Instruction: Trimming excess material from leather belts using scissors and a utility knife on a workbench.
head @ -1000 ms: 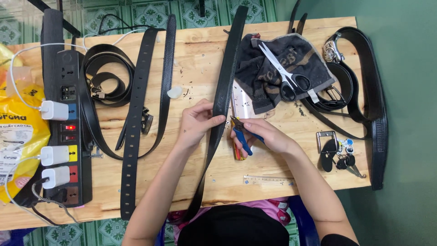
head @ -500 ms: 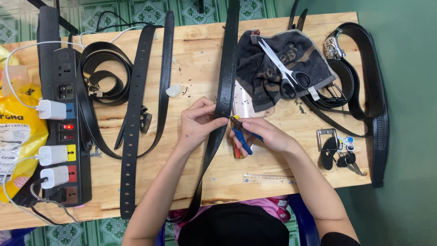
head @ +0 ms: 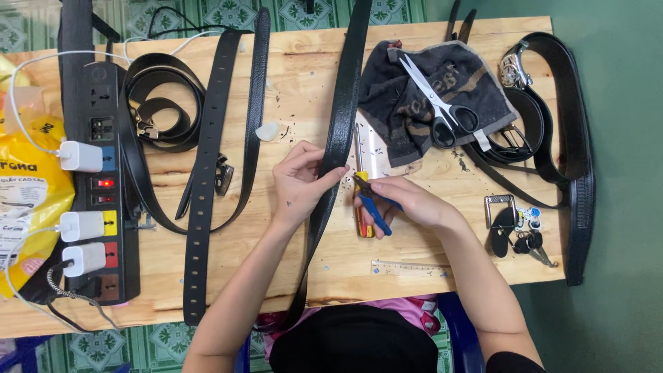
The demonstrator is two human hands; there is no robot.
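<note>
Your left hand (head: 298, 185) pinches the edge of the long black leather belt (head: 338, 138), fingers together on the strap, and that grip looks meant to keep the belt flat and steady against the pale wooden table (head: 290, 90) right where the tool meets it. Your right hand (head: 407, 202) is wrapped around the blue-handled pliers (head: 369, 200), fingers clamped on the handles, with the tool's nose aimed left at the strap's right edge, just beside your left fingertips.

The belt sits in the middle of the table, its long axis running from the far edge toward you; it leans slightly, so the far end lies a little right of the near end, which slips off the table edge toward your lap. A red-and-yellow-handled screwdriver (head: 360, 207) lies parallel to it, just beside the strap and partly under your right hand.

Further right, steel scissors with black handles (head: 435, 103) rest on a dark crumpled cloth (head: 414, 76), near at hand. A bunch of keys (head: 514, 228) lies by the right edge. To the left lie another flat black punched belt (head: 207, 173) and a black power strip (head: 103, 186) with white plugs, well apart from your hands
</note>
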